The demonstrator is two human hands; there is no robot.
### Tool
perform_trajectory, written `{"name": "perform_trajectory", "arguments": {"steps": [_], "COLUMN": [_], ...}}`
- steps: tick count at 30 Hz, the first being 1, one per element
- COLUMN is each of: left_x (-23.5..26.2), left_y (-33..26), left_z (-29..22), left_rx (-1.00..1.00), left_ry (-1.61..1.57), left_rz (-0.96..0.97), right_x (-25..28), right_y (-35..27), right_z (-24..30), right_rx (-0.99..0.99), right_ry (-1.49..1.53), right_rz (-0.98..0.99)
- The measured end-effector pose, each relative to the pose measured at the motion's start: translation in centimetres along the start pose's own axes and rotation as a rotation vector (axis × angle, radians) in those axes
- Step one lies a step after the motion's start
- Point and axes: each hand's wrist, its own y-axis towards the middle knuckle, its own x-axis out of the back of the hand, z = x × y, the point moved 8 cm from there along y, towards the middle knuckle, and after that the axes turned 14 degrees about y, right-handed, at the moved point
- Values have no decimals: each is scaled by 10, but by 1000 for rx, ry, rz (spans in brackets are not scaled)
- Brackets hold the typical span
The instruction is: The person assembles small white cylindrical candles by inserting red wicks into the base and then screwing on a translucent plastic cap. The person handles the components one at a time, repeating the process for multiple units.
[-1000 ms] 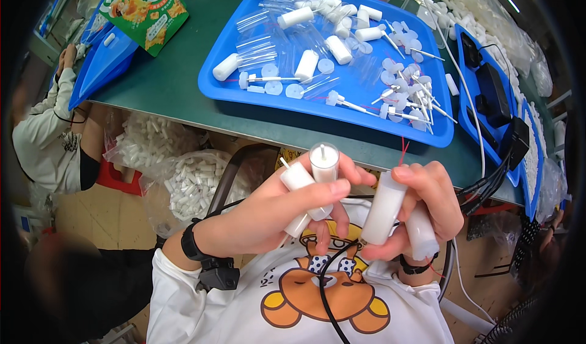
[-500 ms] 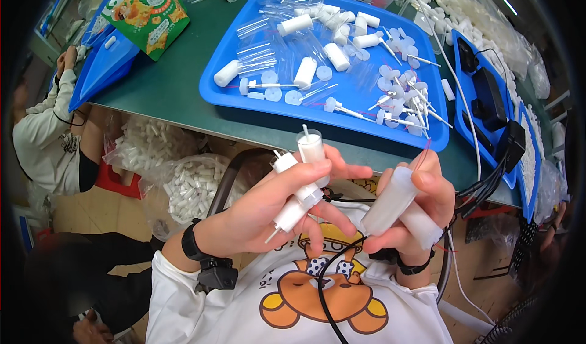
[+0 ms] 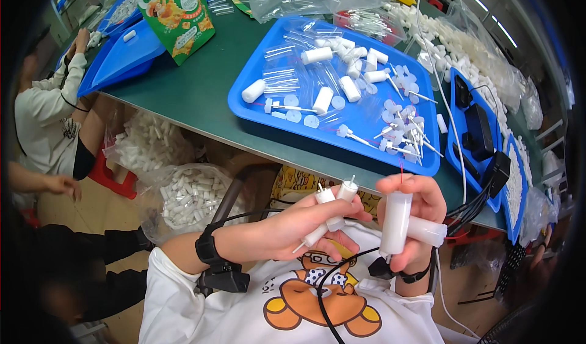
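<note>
My left hand (image 3: 287,228) is closed round several small white cylinders (image 3: 326,205) with clear sleeves and thin white rods sticking out of their ends. Across from it, in front of my chest, my right hand (image 3: 420,192) grips two larger frosted white tubes. One tube (image 3: 395,225) stands nearly upright, with a red thread rising above it. The other tube (image 3: 428,231) lies sideways behind the first, a bit of red thread at its outer end. The two hands are apart, just off the table's near edge.
On the green table (image 3: 201,94), a blue tray (image 3: 241,109) holds white cylinders, clear tubes, discs and rods. A green snack bag (image 3: 183,23) stands left. Bags of white cylinders (image 3: 195,194) sit below. Right are blue bins with black adapters (image 3: 485,118) and cables. Another person (image 3: 49,109) sits left.
The upright tube in my right hand has turned from tilted to nearly vertical; the other now lies flatter. Both hands appear lower in view. The whole scene has shifted as my head moved.
</note>
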Motion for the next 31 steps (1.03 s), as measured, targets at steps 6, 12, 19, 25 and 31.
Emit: {"name": "perform_trajectory", "arguments": {"steps": [6, 12, 19, 25, 31], "left_x": [3, 7, 10, 24, 25], "left_y": [-3, 3, 4, 28, 24], "left_z": [-2, 7, 19, 47, 41], "left_rx": [-15, 22, 18, 179, 155], "left_ry": [-17, 31, 12, 66, 43], "left_rz": [-12, -41, -29, -132, -106], "right_x": [3, 0, -62, -72, -103], "right_y": [-4, 7, 70, 100, 105], "right_z": [-5, -16, -74, -168, -219], "right_rx": [-91, -423, -1083, -1221, -1363], "right_ry": [117, 69, -364, -606, -497], "right_rz": [-164, -405, -81, 104, 332]}}
